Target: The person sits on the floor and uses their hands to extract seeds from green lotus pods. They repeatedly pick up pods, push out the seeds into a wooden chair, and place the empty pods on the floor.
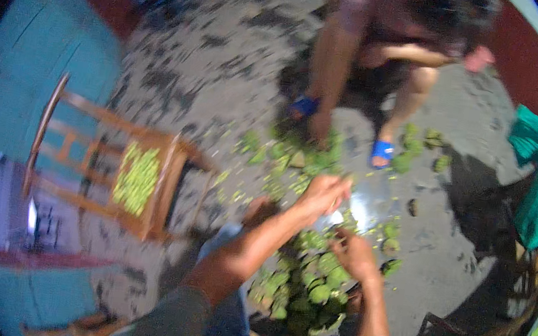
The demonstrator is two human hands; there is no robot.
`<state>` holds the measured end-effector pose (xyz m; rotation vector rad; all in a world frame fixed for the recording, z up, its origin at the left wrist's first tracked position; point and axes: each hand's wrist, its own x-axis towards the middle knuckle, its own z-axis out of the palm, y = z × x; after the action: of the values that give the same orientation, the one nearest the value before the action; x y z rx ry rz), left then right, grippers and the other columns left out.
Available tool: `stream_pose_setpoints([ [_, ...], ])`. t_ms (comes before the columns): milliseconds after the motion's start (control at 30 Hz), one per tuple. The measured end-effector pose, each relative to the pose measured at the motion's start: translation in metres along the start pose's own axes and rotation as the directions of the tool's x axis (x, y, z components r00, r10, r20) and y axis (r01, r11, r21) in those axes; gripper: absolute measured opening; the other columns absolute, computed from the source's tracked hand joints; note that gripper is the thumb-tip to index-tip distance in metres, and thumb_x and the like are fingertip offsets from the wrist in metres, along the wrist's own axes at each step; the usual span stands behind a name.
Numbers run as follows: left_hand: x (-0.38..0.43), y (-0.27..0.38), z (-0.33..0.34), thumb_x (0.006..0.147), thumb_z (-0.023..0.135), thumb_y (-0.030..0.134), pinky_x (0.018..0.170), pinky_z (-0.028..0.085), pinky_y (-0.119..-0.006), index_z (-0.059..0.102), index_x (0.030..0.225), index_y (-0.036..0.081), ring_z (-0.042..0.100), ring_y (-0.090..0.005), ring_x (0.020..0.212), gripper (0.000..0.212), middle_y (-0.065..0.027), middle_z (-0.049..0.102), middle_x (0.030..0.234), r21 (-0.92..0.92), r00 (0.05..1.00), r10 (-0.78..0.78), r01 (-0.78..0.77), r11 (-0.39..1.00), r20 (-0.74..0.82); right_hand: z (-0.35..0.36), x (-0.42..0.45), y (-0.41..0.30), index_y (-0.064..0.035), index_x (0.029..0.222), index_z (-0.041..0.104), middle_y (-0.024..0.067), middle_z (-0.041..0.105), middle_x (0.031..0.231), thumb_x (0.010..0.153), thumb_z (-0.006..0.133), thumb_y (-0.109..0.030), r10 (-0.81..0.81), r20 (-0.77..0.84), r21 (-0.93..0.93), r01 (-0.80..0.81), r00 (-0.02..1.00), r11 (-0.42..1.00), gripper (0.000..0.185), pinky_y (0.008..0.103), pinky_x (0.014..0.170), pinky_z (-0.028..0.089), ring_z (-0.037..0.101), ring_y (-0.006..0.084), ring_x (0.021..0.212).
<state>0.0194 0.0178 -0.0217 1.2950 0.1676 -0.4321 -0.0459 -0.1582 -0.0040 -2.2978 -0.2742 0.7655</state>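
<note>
Motion blurs the head view. My left hand (323, 195) is raised over the floor with its fingers curled; whether something small is between them cannot be told. Lower and to the right, my right hand (353, 253) hangs with bent fingers just above a heap of green husks or fruit pieces (324, 275) between my legs. Whether it touches or holds one is unclear. More green pieces (295, 158) lie ahead on the floor, with small light-green bits scattered around them. Another person's hand (320, 129) reaches down into that farther pile.
A wooden chair (163, 185) on the left bears many small light-green pieces (137, 179) on its seat. A person (402, 28) in blue sandals bends over ahead. Green cloth or sacking (537, 176) hangs at the right wall. Dark furniture stands at the lower right.
</note>
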Motion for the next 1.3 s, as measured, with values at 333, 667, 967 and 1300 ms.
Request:
stream_pose_setpoints([
  [333,-0.179,0.013,-0.325,0.088,0.068,0.028,0.046,0.045,-0.026,0.070,0.078,0.000,0.058,-0.0109,0.051,0.030,-0.0060,0.066,0.065,0.515,0.720,0.137,0.337,0.789,-0.681,0.030,0.011,-0.026,0.0023,0.119,0.061,0.0198,0.069,0.106,0.090,0.063,-0.027,-0.135,0.042,-0.064,0.137,0.990,0.988,0.041,0.0413,0.081,0.053,0.069,0.0337,0.089],
  [667,-0.287,-0.045,-0.580,0.084,0.066,0.027,0.061,0.050,-0.045,0.070,0.090,-0.004,0.066,-0.0375,0.072,0.031,-0.0233,0.066,0.078,0.654,0.504,0.485,0.728,0.208,-0.715,0.046,0.033,0.005,0.0033,0.119,0.060,0.0238,0.066,0.111,0.090,0.064,-0.025,-0.120,0.088,-0.187,0.135,0.989,0.973,0.040,0.0435,0.085,0.053,0.066,0.0382,0.098],
  [967,-0.240,-0.010,-0.518,0.083,0.064,0.030,0.067,0.048,-0.047,0.058,0.106,-0.001,0.059,-0.0370,0.076,0.039,-0.0203,0.058,0.081,0.697,0.715,0.280,0.694,-0.179,-0.640,0.040,0.023,0.007,0.0003,0.109,0.061,0.0265,0.065,0.092,0.088,0.063,-0.025,-0.186,0.037,-0.215,0.190,0.982,0.958,0.033,0.0515,0.077,0.051,0.063,0.0448,0.088],
  [1300,-0.006,-0.099,-0.302,0.079,0.056,0.015,0.068,0.051,-0.050,0.062,0.084,0.000,0.064,-0.0396,0.080,0.017,-0.0246,0.064,0.080,0.959,0.994,0.020,0.094,0.268,-0.103,0.009,-0.022,0.015,0.0003,0.112,0.059,0.0250,0.064,0.095,0.088,0.064,-0.020,-0.050,0.010,-0.190,0.051,0.999,0.981,0.032,0.0492,0.077,0.049,0.062,0.0443,0.088],
])
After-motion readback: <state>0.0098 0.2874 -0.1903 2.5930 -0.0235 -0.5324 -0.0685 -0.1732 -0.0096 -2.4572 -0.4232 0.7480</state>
